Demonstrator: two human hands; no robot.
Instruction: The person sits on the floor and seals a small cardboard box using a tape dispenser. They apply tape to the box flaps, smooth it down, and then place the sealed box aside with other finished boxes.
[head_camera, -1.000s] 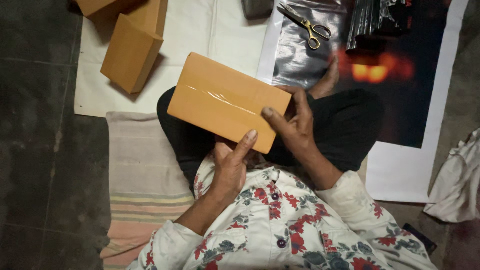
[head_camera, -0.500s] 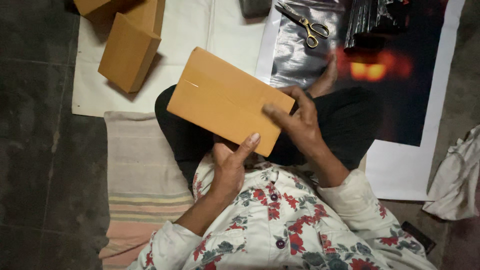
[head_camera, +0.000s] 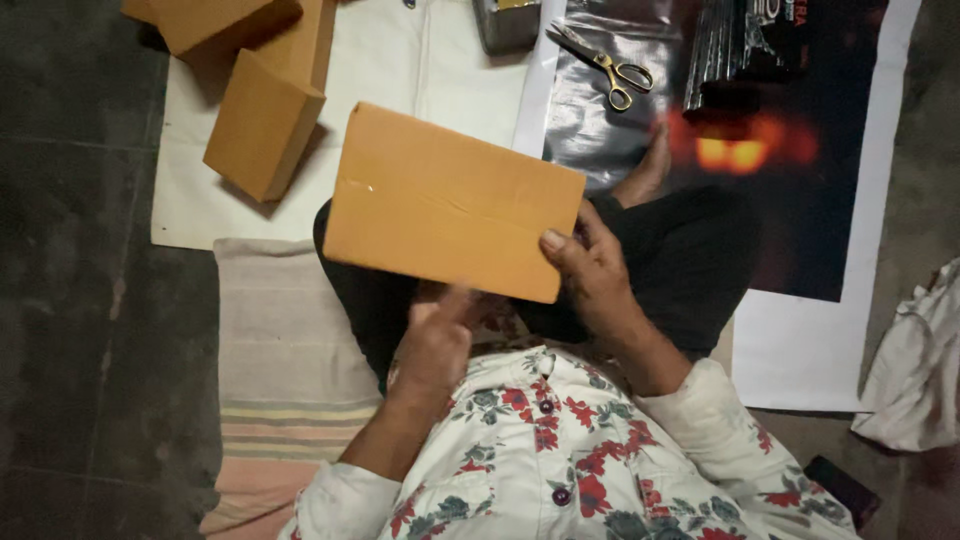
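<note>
While the right hand (head_camera: 590, 275) pinches the near right corner of the flat orange cardboard box (head_camera: 455, 200), thumb on top and the other fingers hidden beneath, the left hand (head_camera: 435, 335) sits under the near edge with its fingers loosely curled and blurred; whether it grips or merely props the box cannot be told. That box is held in the air above the person's lap, tilted a little, its broad face toward the camera. It looks light, since a corner pinch carries most of it, and stiff, since the panel does not sag. Its surface seems smooth and faintly glossy, so a grip across an edge, thumb above and fingers below, would likely hold best; pressing mid-panel could dent it. The box is shut, so its contents cannot be seen.

Farther out, more closed orange boxes (head_camera: 262, 135) lie stacked askew on a white sheet (head_camera: 440, 60). Gold-handled scissors (head_camera: 605, 68) rest on a silvery plastic sheet (head_camera: 590, 130), beside a dark bundle (head_camera: 735, 50). A striped mat (head_camera: 280, 360) lies beneath the person.
</note>
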